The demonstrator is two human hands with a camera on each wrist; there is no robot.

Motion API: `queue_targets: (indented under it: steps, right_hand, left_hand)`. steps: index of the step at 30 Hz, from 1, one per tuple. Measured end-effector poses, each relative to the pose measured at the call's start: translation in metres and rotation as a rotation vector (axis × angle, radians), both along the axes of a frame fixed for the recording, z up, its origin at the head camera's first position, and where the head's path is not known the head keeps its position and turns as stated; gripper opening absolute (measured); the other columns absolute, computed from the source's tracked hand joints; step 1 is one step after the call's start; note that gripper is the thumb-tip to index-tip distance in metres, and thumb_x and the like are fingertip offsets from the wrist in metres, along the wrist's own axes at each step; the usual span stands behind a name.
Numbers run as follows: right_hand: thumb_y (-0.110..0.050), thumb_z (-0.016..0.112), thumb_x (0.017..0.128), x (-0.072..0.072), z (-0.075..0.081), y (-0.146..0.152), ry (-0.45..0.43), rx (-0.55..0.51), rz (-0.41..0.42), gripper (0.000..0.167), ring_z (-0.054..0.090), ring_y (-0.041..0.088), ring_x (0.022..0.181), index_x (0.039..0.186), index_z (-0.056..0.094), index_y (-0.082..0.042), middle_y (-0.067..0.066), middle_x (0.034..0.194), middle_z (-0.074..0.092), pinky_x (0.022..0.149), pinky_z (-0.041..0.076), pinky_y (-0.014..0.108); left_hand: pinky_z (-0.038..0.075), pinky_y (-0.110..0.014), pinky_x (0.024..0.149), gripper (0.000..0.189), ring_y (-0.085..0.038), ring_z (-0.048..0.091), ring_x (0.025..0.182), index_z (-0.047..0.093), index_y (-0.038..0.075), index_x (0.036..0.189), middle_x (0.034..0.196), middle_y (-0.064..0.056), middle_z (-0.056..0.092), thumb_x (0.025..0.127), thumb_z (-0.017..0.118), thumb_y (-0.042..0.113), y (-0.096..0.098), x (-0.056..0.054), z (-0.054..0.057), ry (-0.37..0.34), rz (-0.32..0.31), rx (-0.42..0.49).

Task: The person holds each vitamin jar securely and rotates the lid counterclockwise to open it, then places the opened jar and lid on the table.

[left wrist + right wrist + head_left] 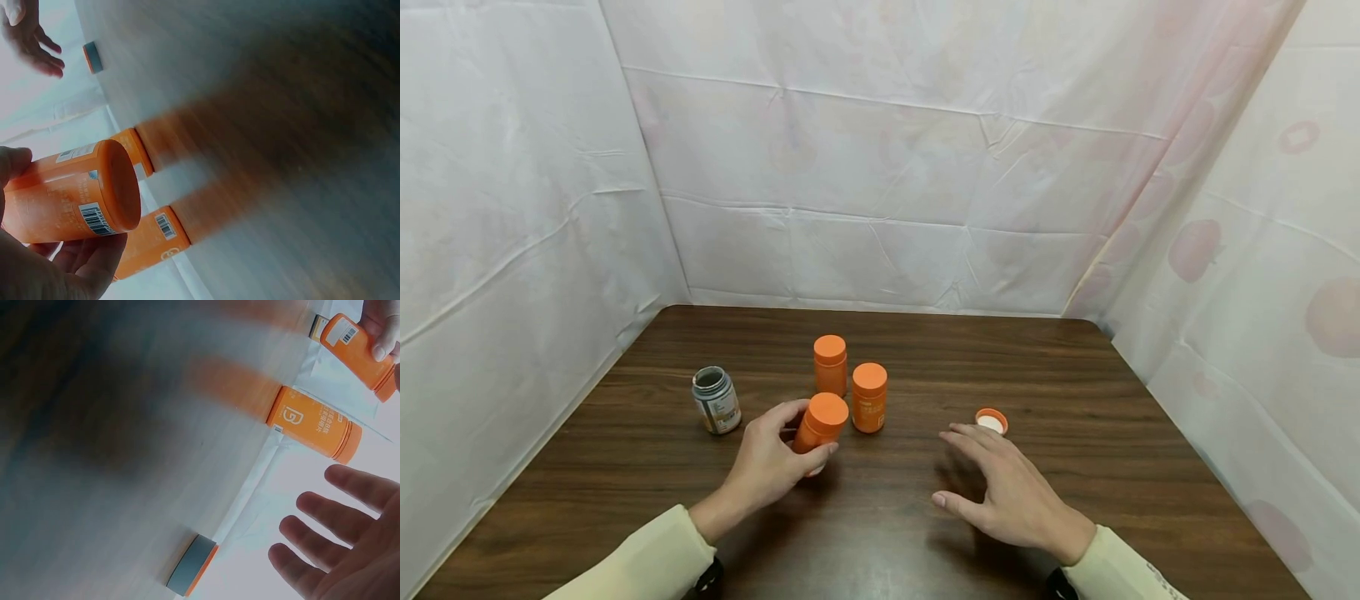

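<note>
My left hand [767,458] grips an orange bottle [822,421] with an orange cap, tilted and lifted off the table; its base and barcode label [94,219] face the left wrist camera. Just beyond it stand two more capped orange bottles, one at the back [831,367] and one to the right [869,400]. My right hand [1011,492] hovers over the table with fingers spread and nothing held. Close past its fingertips lies a loose lid [992,421], white inside with an orange rim; its side looks grey in the right wrist view [192,565].
A grey jar [717,402] without a lid stands upright to the left of my left hand. The dark wood table [895,533] is bordered by pale hanging sheets [880,167] at the back and both sides.
</note>
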State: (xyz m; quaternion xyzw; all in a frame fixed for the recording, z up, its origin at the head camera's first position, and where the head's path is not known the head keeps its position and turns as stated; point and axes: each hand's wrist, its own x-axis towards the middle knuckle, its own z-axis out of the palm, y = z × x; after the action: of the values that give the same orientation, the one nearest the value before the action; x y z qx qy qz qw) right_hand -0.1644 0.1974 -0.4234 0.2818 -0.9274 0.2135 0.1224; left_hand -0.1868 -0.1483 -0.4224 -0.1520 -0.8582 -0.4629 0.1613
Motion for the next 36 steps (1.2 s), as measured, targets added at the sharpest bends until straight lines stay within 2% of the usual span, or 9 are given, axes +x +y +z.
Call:
queue_targets:
  steps: [13, 17, 22, 27, 36]
  right_hand:
    - [-0.068, 0.073, 0.084, 0.002, 0.001, -0.003, -0.028, -0.032, 0.005, 0.068, 0.056, 0.016, 0.128, 0.136, 0.064, -0.025, -0.005, 0.141, 0.059, 0.099, 0.05, 0.047]
    - [-0.063, 0.077, 0.084, 0.002, 0.002, -0.005, -0.051, -0.077, 0.024, 0.066, 0.057, 0.014, 0.127, 0.136, 0.063, -0.025, -0.003, 0.139, 0.062, 0.098, 0.051, 0.045]
    - [-0.057, 0.08, 0.084, 0.001, 0.002, -0.007, -0.095, -0.136, 0.04, 0.064, 0.058, 0.009, 0.126, 0.136, 0.062, -0.025, -0.008, 0.137, 0.062, 0.1, 0.05, 0.046]
    - [-0.059, 0.078, 0.084, 0.002, 0.001, -0.009, -0.113, -0.186, 0.042, 0.065, 0.058, 0.009, 0.125, 0.137, 0.061, -0.025, -0.01, 0.136, 0.062, 0.099, 0.051, 0.045]
    - [-0.059, 0.078, 0.084, 0.003, 0.0, -0.014, -0.131, -0.256, 0.054, 0.065, 0.059, 0.009, 0.125, 0.138, 0.059, -0.027, -0.008, 0.136, 0.064, 0.099, 0.051, 0.045]
  left_hand:
    - [0.057, -0.035, 0.082, 0.056, -0.008, 0.066, 0.094, 0.07, 0.018, 0.122, 0.109, 0.009, 0.067, 0.072, 0.095, 0.016, 0.01, 0.008, 0.002, -0.032, -0.082, -0.045]
    - [0.057, -0.034, 0.082, 0.057, -0.008, 0.065, 0.094, 0.07, 0.019, 0.122, 0.109, 0.01, 0.067, 0.071, 0.096, 0.016, 0.014, 0.01, 0.003, -0.043, -0.094, -0.047]
    - [0.057, -0.032, 0.081, 0.057, -0.007, 0.065, 0.094, 0.07, 0.019, 0.122, 0.108, 0.011, 0.067, 0.071, 0.095, 0.016, 0.018, 0.012, 0.003, -0.05, -0.115, -0.061]
    - [0.057, -0.032, 0.081, 0.056, -0.007, 0.064, 0.094, 0.07, 0.019, 0.123, 0.109, 0.011, 0.066, 0.072, 0.095, 0.016, 0.022, 0.014, 0.004, -0.05, -0.145, -0.073]
    - [0.056, -0.028, 0.079, 0.056, -0.006, 0.064, 0.092, 0.07, 0.02, 0.122, 0.106, 0.012, 0.066, 0.072, 0.095, 0.017, 0.027, 0.017, 0.004, -0.029, -0.158, -0.103]
